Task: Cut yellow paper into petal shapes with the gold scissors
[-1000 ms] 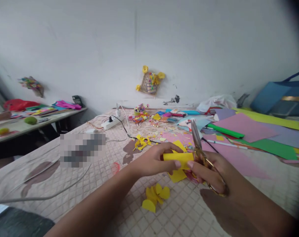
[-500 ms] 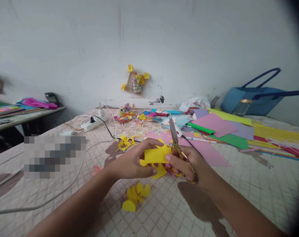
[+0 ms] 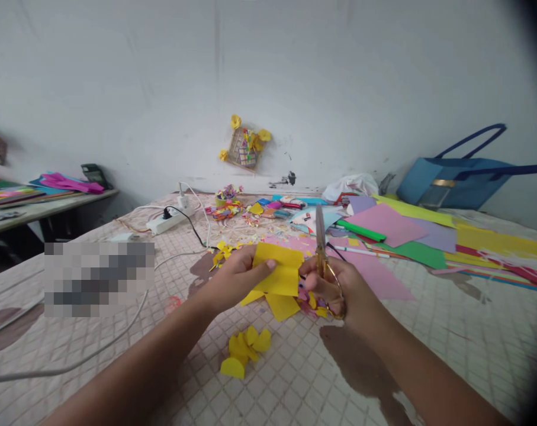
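A creased sheet of yellow paper [image 3: 280, 277] is pinched in my left hand [image 3: 237, 281], its thumb lying across the front. My right hand [image 3: 350, 290] has its fingers through the gold handles of a pair of scissors [image 3: 320, 239], whose blades point up and look closed. The right fingertips are close to the paper's right edge. Below and behind the sheet, more yellow paper [image 3: 283, 306] lies on the table. Nearer to me is a small heap of rounded yellow paper pieces [image 3: 241, 349].
A power strip [image 3: 168, 219] with cables stands at the back left. Coloured sheets [image 3: 392, 225] and a green roll [image 3: 361, 231] spread over the right. Beyond them sits a blue bag [image 3: 454, 180]. Yellow scraps [image 3: 221, 254] lie behind my left hand. A pixelated patch covers the left.
The yellow paper has gone from a folded strip to an unfolded, taller sheet. My right hand has let go of the paper, and the scissors have turned more upright.
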Tool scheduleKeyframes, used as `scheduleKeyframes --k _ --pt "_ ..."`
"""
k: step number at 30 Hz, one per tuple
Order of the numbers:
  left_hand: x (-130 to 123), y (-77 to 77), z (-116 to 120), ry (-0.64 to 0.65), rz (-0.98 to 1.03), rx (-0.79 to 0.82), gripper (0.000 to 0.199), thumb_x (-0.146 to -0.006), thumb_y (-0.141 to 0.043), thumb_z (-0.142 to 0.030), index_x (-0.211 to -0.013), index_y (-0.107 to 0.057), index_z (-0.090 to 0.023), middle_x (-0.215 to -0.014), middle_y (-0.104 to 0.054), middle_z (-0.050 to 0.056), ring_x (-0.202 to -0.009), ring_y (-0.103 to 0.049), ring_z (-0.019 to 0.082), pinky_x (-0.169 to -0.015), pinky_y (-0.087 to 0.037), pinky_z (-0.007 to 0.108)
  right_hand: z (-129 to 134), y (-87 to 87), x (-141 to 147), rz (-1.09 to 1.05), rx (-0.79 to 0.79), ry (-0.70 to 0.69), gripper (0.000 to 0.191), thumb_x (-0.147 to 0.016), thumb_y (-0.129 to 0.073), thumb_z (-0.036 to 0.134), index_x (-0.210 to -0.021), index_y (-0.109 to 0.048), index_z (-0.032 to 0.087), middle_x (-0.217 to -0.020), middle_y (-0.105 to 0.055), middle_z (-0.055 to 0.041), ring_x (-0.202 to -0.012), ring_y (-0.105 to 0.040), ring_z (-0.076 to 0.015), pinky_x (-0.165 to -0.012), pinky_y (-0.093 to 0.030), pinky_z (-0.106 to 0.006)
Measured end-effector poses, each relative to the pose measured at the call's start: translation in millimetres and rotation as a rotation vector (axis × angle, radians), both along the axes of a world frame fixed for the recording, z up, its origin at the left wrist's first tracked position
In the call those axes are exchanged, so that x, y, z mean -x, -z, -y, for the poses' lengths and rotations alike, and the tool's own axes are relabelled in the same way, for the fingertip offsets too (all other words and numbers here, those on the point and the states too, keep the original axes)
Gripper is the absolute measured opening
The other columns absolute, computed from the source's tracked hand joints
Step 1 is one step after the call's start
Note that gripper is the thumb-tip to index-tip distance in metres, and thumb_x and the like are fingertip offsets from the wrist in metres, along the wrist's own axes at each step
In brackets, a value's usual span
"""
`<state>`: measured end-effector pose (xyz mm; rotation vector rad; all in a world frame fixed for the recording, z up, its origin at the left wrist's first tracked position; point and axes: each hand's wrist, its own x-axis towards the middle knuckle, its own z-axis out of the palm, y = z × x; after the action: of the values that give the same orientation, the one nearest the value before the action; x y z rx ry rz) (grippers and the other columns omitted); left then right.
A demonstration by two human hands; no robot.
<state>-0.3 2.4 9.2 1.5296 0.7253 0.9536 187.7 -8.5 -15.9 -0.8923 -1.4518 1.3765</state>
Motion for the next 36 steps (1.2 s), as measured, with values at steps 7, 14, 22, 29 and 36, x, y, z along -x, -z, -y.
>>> scheduleKeyframes --k 7,14,22,29,36 --pt "3.9 -2.8 2.7 0.154 -0.187 0.098 0.018 -0.072 -0.063 -0.025 -0.085 -0.057 -0.014 -0.073 -0.058 -0.001 -0.062 -0.053 0.009 -0.055 -0.042 0.019 12.4 -7.0 4.8 0.176 -0.159 0.150 0.019 -0.077 -0.060 0.034 -0.071 -0.051 0.018 -0.054 -0.049 0.0043 -0.042 -0.048 -0.0094 -0.039 -0.039 -0.021" --pt "-5.7 2.3 3.3 0.037 -0.008 0.066 0.026 -0.072 -0.064 -0.031 -0.088 -0.057 -0.012 -0.075 -0.060 0.003 -0.061 -0.055 0.011 -0.058 -0.046 0.024 14.7 -18.7 7.7 -0.046 -0.156 0.374 0.019 -0.076 -0.060 0.034 -0.068 -0.050 0.020 -0.043 -0.052 0.0055 -0.035 -0.048 -0.0098 -0.035 -0.039 -0.021" --pt "-14.5 1.8 13.5 -0.158 0.008 -0.022 0.020 -0.075 -0.058 -0.032 -0.077 -0.057 -0.012 -0.070 -0.058 0.001 -0.055 -0.050 0.008 -0.052 -0.041 0.021 14.1 -13.2 15.4 -0.113 -0.081 0.363 0.025 -0.070 -0.064 0.040 -0.066 -0.052 0.019 -0.046 -0.054 0.0041 -0.035 -0.049 -0.0106 -0.033 -0.040 -0.021" --pt "-18.9 4.2 18.9 -0.304 -0.062 -0.082 0.025 -0.078 -0.054 -0.033 -0.063 -0.049 -0.014 -0.051 -0.049 -0.004 -0.046 -0.046 0.007 -0.045 -0.034 0.019 14.3 -11.5 13.9 -0.068 -0.101 0.347 0.034 -0.072 -0.061 0.049 -0.063 -0.049 0.019 -0.045 -0.050 0.0043 -0.035 -0.046 -0.0097 -0.034 -0.037 -0.021" --pt "-5.5 -4.9 13.4 -0.552 0.218 -0.160 0.022 -0.078 -0.056 -0.030 -0.063 -0.052 -0.014 -0.051 -0.053 -0.003 -0.048 -0.049 0.007 -0.052 -0.040 0.021 27.3 -21.7 11.6 0.360 -0.244 0.246 0.040 -0.086 -0.037 0.054 -0.066 -0.046 0.021 -0.055 -0.047 0.0019 -0.049 -0.047 -0.0124 -0.042 -0.038 -0.023"
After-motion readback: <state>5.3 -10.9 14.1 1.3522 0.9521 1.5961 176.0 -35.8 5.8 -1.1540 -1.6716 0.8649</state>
